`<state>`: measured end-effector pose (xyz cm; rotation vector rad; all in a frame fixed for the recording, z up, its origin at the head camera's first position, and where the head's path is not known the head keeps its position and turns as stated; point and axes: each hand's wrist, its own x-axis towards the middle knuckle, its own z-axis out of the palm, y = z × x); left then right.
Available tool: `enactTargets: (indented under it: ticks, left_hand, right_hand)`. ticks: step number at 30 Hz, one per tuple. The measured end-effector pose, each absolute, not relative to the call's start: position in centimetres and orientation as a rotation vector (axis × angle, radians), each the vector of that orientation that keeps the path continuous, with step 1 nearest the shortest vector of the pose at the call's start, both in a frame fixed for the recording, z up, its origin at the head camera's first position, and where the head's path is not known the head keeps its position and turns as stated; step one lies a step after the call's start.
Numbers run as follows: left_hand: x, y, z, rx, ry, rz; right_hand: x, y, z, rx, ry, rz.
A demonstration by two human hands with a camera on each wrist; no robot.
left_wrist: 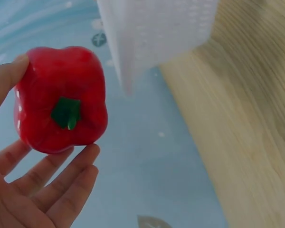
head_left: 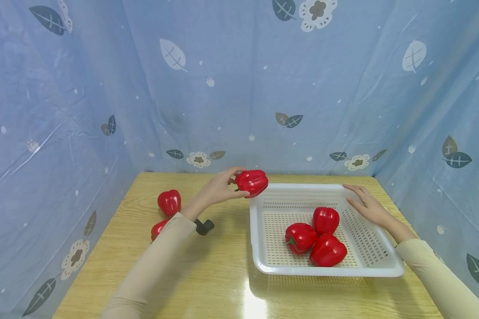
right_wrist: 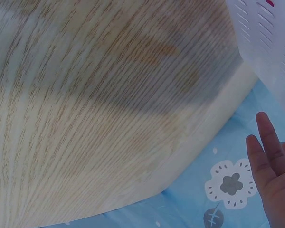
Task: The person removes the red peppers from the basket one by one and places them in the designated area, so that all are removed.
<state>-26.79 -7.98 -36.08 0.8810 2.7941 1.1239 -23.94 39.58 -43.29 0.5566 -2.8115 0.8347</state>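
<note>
My left hand (head_left: 223, 188) holds a red bell pepper (head_left: 252, 182) in the air near the left back corner of a white plastic basket (head_left: 327, 271). In the left wrist view, thumb and fingertips pinch that bell pepper (left_wrist: 61, 99) from opposite sides, its green stem facing the camera. At the basket's right side is my right hand (head_left: 368, 207), fingers extended near the rim; whether it touches the rim I cannot tell. Inside the basket lie three red bell peppers, one at the back (head_left: 326, 220), one at the left (head_left: 300, 238) and one in front (head_left: 328, 250).
On the wooden table (head_left: 215, 274), left of the basket, sits another red bell pepper (head_left: 169, 202). One more pepper (head_left: 158, 229) is partly hidden by the left sleeve, beside a small black object (head_left: 204, 227). A blue patterned curtain (head_left: 231, 88) surrounds the table's back and sides.
</note>
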Motion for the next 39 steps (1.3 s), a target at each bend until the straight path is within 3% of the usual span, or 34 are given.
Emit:
enactTargets:
  ticks: [39]
  left_hand:
    - [-27.7, -17.6, -40.3, 0.613, 2.804, 0.799]
  right_hand:
    - [-23.9, 39.6, -43.2, 0.537, -2.835, 0.843]
